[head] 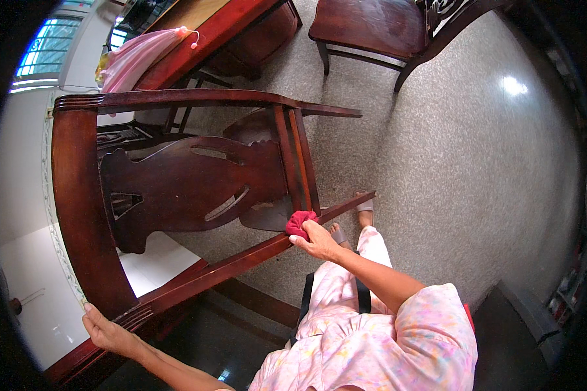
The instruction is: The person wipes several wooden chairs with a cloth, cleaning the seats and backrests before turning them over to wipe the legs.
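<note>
A dark reddish-brown wooden chair (pixel 195 181) with a carved, pierced back splat lies across the middle of the head view, its wide top rail at the left and its legs pointing right. My right hand (pixel 315 239) grips a crumpled red cloth (pixel 301 223) against the near side post, close to the seat end. At the lower left, my left hand (pixel 102 330) is by the corner of the top rail (pixel 85 210), with its fingers curled; whether they close on the wood cannot be told.
A wooden table (pixel 215 34) with a pink mesh cover (pixel 144 56) stands at the top left. Another wooden chair (pixel 372 29) is at the top right. A white-topped surface with a red edge lies under the chair at the left. My feet are on the speckled floor (pixel 460 171).
</note>
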The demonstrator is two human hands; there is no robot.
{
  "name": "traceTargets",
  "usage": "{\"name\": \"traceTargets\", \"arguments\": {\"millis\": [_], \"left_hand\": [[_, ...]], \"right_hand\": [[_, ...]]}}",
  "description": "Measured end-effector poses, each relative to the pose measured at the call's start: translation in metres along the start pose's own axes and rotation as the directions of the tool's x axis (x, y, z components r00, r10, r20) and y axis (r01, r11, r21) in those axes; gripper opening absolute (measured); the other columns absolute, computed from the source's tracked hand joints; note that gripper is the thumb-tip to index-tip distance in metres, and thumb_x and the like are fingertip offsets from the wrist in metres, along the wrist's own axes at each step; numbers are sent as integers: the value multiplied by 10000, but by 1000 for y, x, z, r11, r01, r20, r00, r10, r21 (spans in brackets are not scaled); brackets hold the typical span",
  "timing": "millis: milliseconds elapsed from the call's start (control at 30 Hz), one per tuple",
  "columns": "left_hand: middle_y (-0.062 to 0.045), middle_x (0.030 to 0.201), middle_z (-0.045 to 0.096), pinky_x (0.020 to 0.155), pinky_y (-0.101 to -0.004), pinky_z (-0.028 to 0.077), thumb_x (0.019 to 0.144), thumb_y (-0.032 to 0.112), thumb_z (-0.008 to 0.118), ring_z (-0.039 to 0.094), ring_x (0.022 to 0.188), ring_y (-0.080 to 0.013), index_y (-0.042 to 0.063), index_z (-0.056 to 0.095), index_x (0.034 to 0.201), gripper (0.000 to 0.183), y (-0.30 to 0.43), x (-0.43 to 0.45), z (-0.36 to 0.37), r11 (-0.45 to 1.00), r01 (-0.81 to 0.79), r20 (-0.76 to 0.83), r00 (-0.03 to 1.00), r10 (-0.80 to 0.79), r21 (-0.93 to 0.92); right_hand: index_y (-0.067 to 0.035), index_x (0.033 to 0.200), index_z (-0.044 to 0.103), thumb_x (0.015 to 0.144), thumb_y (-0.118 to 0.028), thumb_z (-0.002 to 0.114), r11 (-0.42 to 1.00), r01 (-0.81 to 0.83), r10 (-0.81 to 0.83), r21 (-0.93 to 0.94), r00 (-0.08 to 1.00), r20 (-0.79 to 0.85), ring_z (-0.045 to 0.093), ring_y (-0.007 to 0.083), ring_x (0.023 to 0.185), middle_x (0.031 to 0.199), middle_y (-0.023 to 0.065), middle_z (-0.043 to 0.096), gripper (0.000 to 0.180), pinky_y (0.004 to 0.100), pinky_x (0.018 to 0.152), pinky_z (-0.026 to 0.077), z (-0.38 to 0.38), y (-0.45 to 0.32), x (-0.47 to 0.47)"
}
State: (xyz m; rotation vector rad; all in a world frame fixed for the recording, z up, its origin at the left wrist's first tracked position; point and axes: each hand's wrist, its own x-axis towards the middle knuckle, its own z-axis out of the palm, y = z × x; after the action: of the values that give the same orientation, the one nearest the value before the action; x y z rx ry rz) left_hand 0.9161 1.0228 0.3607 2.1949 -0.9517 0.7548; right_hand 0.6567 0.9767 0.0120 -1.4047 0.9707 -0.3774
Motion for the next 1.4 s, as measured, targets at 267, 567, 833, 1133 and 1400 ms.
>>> {"name": "traceTargets", "arguments": {"millis": [267,567,833,1133,1400], "left_hand": [[38,561,306,479,-237,239,883,259,484,274,535,-74,22,463,621,355,11,1,-10,998,-26,11,1000,25,54],[46,551,295,454,-245,221,884,258,483,258,518,-64,32,452,604,361,25,-2,-5,993,-23,6,1000,23,116],[29,558,352,466,-243,263,886,232,483,301,529,-74,8,489,631,339,9,1,-13,996,-50,16,999,49,68],[-8,588,437,507,-244,318,881,242,486,359,569,-92,-11,511,682,323,21,-2,-10,996,-14,43,999,10,92],[27,576,322,472,-232,232,882,204,486,281,544,-75,26,407,628,319,39,-7,-9,997,-77,60,995,77,-5]], "right_hand": [[-39,881,475,848,-274,444,978,91,-150,-186,931,-333,472,345,855,903,159,479,239,434,742,390,-3,21,68],[-13,865,515,856,-271,415,972,-33,-76,-234,895,-441,501,369,843,884,193,515,277,448,736,399,-48,0,142],[1,869,527,841,-315,417,983,-43,38,-177,999,-29,513,359,892,920,205,537,336,434,783,398,-12,18,36],[-45,969,549,821,-259,483,983,123,-102,140,984,-147,541,295,841,874,153,568,268,371,735,419,-37,-49,41],[-27,878,485,712,-237,630,571,819,-739,60,545,-397,442,284,744,804,127,422,305,368,657,382,-2,-264,69]]}}
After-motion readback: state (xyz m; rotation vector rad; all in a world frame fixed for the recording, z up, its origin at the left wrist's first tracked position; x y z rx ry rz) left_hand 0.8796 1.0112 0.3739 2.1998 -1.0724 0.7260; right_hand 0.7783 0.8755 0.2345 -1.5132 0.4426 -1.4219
